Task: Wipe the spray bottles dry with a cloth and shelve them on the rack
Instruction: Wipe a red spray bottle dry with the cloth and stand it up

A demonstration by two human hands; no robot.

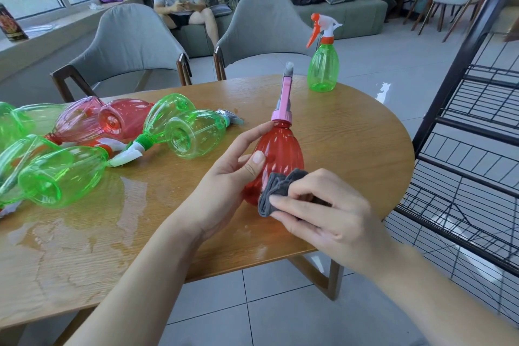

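Progress: early going, by my reckoning; every rack shelf in view looks bare, so nothing seems shelved yet.
Bottle in hand: a red spray bottle with a pink top, held tilted just over the table's near right edge.
Left hand: fingers and thumb curled round the red body, steadying it.
Right hand: clamped on a folded grey cloth, pressing it against the bottle's lower side.
Waiting pile: green and red bottles lying on their sides along the table's left edge, all yet to be wiped, I'd guess.
Standing bottle: one green bottle upright at the far right edge, nearest the rack; wiped or not, I cannot tell.
Table: a water puddle spread toward the near left corner.
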